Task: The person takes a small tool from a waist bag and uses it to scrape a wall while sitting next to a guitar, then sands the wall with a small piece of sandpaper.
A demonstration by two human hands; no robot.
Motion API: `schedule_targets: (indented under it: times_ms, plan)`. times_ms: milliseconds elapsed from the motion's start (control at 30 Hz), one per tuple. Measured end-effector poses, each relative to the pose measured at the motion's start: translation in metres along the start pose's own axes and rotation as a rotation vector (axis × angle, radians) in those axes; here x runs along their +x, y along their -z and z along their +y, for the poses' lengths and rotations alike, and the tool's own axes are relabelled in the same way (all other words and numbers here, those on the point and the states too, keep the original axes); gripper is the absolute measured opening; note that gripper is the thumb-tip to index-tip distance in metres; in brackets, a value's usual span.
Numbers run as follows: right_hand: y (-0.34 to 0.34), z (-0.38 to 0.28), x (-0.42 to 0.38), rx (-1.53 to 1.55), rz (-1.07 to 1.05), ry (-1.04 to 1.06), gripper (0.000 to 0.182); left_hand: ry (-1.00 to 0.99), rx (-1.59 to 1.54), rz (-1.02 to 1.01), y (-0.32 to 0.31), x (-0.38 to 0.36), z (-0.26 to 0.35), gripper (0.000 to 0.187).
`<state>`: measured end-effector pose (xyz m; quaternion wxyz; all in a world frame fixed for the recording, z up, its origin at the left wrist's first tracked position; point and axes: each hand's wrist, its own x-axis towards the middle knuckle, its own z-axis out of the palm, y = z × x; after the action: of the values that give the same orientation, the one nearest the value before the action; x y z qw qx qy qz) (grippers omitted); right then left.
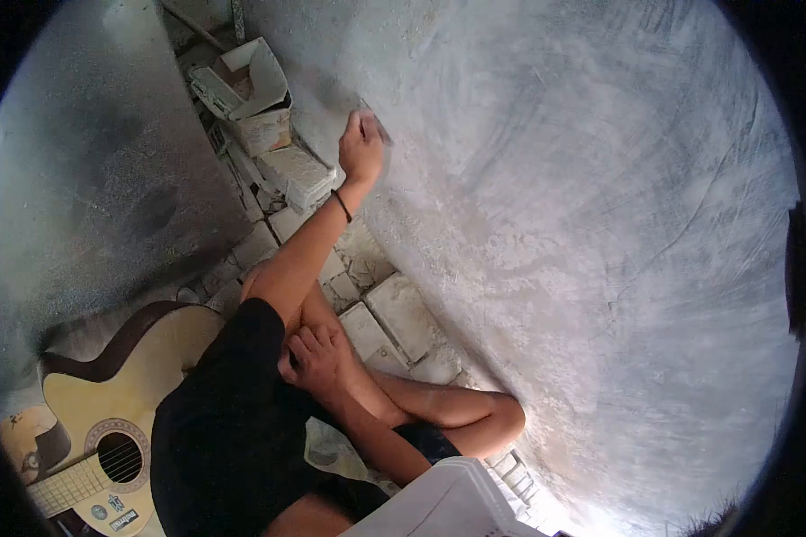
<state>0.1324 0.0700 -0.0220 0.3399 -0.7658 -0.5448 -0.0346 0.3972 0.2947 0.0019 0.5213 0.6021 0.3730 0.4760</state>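
Note:
My left hand (362,150) is stretched out to the grey plastered wall (546,206), a dark band round its wrist. Its fingers are closed round a thin, dark, blurred item (382,132) at the wall surface, which I cannot make out. Close to my body, my right hand (315,356) rests by my crossed bare legs (439,403), its fingers curled in. Whatever it may hold is hidden. Black cloth (233,412) covers my torso.
An acoustic guitar (166,358) lies at the lower left. A dusty open container (264,130) stands on a pale block (295,174) near the wall. Tiles and rubble (403,313) line the wall's foot. A white object (448,506) crosses the bottom edge.

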Motion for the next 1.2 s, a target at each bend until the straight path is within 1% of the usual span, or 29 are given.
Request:
schedule_targets:
  times_ms: [33, 67, 167, 200, 233, 300, 400, 433, 467, 500, 567, 600, 700, 767, 833, 867, 900, 967, 1000, 1033, 1100, 1167, 1200]
  plan:
    - [0.001, -0.002, 0.001, 0.018, 0.026, -0.008, 0.022, -0.03, 0.017, 0.054, -0.004, 0.001, -0.005, 0.03]
    - [0.004, -0.003, 0.002, 0.034, 0.051, -0.019, 0.022, 0.053, 0.093, 0.01, 0.004, 0.008, 0.003, 0.032]
    - [0.009, -0.004, 0.0, 0.024, 0.009, -0.053, 0.022, 0.048, 0.152, -0.05, 0.005, 0.006, -0.002, 0.031]
    - [0.006, -0.002, 0.002, 0.024, 0.016, -0.043, 0.022, 0.027, -0.027, -0.048, -0.005, 0.0, -0.011, 0.031]
    - [0.005, -0.002, 0.002, 0.011, -0.014, -0.045, 0.022, 0.022, -0.027, -0.045, -0.01, 0.007, -0.022, 0.031]
    - [0.006, -0.005, -0.002, -0.002, -0.051, -0.055, 0.022, 0.041, 0.007, 0.03, -0.008, 0.012, -0.025, 0.033]
    - [0.009, -0.002, -0.004, -0.006, -0.036, -0.068, 0.021, 0.056, 0.006, 0.002, -0.009, 0.003, -0.023, 0.033]
    - [0.008, -0.001, -0.004, -0.019, -0.041, -0.06, 0.025, 0.057, 0.009, -0.006, -0.007, 0.004, -0.02, 0.033]
    - [0.008, -0.002, -0.002, -0.028, -0.047, -0.051, 0.029, 0.029, -0.052, 0.011, -0.011, -0.003, -0.016, 0.033]
    - [0.006, -0.002, -0.001, -0.022, -0.049, -0.05, 0.029, 0.029, -0.047, 0.015, -0.007, 0.001, -0.014, 0.033]
    - [0.004, -0.004, -0.003, 0.002, -0.034, -0.052, 0.03, 0.05, 0.109, 0.063, -0.002, 0.005, -0.016, 0.035]
    - [0.002, -0.003, -0.006, -0.001, -0.033, -0.053, 0.03, 0.05, 0.106, 0.061, -0.004, 0.002, -0.017, 0.035]
    - [0.003, 0.0, -0.002, -0.022, -0.022, -0.078, 0.03, 0.064, -0.116, 0.014, -0.008, -0.008, -0.005, 0.035]
    - [0.01, -0.004, -0.003, -0.023, -0.105, -0.056, 0.031, 0.042, -0.059, 0.018, -0.003, -0.007, -0.012, 0.035]
    - [0.005, -0.001, -0.01, -0.006, -0.089, -0.074, 0.031, 0.178, 0.014, 0.062, -0.006, 0.013, -0.029, 0.034]
    - [0.003, 0.0, -0.011, 0.012, -0.067, -0.092, 0.031, 0.183, 0.101, 0.088, -0.006, 0.013, -0.026, 0.034]
    - [0.003, -0.001, -0.011, 0.013, -0.07, -0.088, 0.031, 0.183, 0.1, 0.093, -0.003, 0.005, -0.018, 0.034]
    - [0.002, -0.002, -0.004, 0.035, -0.05, -0.065, 0.024, 0.035, 0.0, -0.009, -0.006, -0.011, -0.009, 0.034]
    - [0.001, -0.004, -0.003, 0.042, -0.051, -0.069, 0.024, -0.013, 0.042, 0.064, -0.01, -0.01, -0.014, 0.034]
    - [0.002, -0.005, -0.003, 0.039, -0.05, -0.078, 0.024, -0.006, 0.048, 0.061, -0.007, -0.005, -0.02, 0.034]
    - [0.004, -0.003, -0.003, 0.019, -0.042, -0.081, 0.023, 0.115, 0.025, 0.056, -0.004, 0.007, -0.021, 0.033]
    - [0.006, -0.005, -0.004, 0.002, -0.013, -0.086, 0.022, 0.108, 0.007, 0.032, -0.003, 0.001, -0.017, 0.034]
    - [0.008, -0.003, 0.002, 0.001, -0.011, -0.076, 0.022, 0.108, -0.013, -0.016, -0.005, -0.004, -0.013, 0.034]
